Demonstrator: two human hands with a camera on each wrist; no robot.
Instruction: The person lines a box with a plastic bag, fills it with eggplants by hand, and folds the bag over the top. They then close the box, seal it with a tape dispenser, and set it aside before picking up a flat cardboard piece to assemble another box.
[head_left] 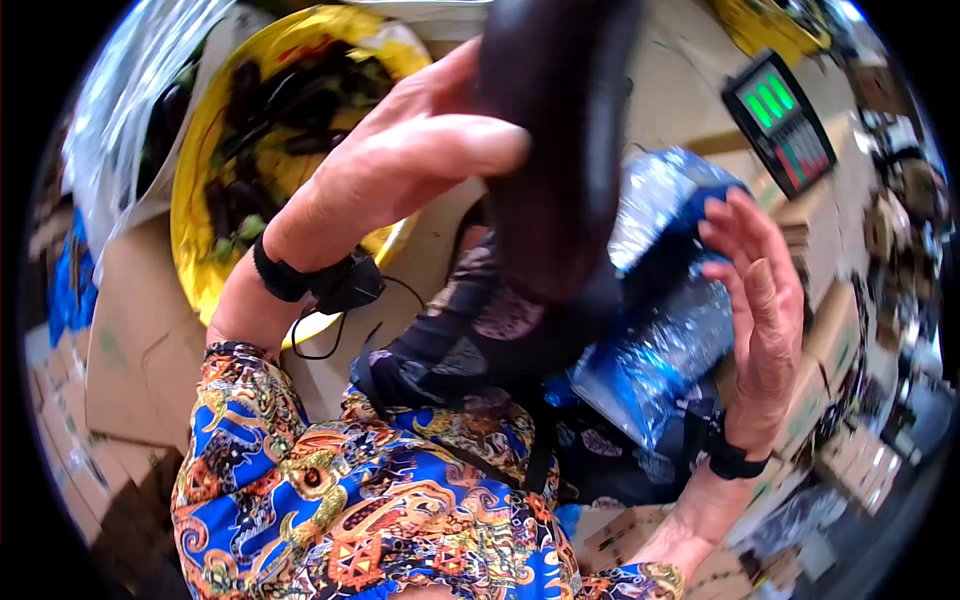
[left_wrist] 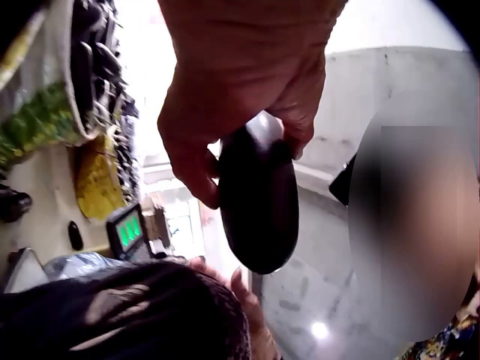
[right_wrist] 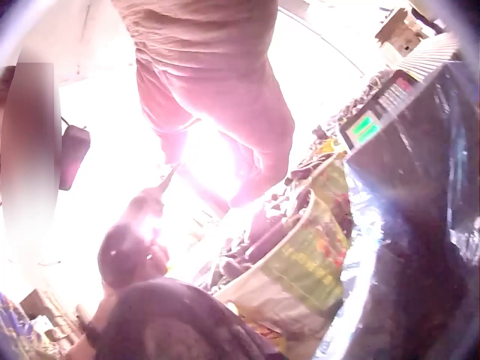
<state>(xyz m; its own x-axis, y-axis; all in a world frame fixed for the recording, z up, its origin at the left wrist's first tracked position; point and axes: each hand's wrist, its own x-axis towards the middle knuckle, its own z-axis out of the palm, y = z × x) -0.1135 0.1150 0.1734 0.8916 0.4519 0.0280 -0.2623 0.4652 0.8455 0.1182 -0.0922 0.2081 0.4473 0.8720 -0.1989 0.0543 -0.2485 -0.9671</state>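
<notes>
Close to the head camera, a large dark purple eggplant [head_left: 560, 130] is gripped by my left hand [head_left: 400, 150]. The left wrist view shows the eggplant [left_wrist: 259, 202] hanging down, with thumb and fingers of the left hand [left_wrist: 247, 75] on either side of its upper end. My right hand [head_left: 762, 290] is raised at the right with loosely bent fingers and nothing in it. Beside that hand, a clear and blue plastic bag [head_left: 650, 370] lies over the lap; part of it is hidden behind the eggplant.
A yellow-lined tub [head_left: 190, 210] of eggplants stands at the left, next to a clear plastic bag [head_left: 110, 130]. A scale display [head_left: 780, 120] with green digits stands at the right. Cardboard boxes [head_left: 140, 340] line both sides. A patterned trouser leg [head_left: 450, 350] crosses the middle.
</notes>
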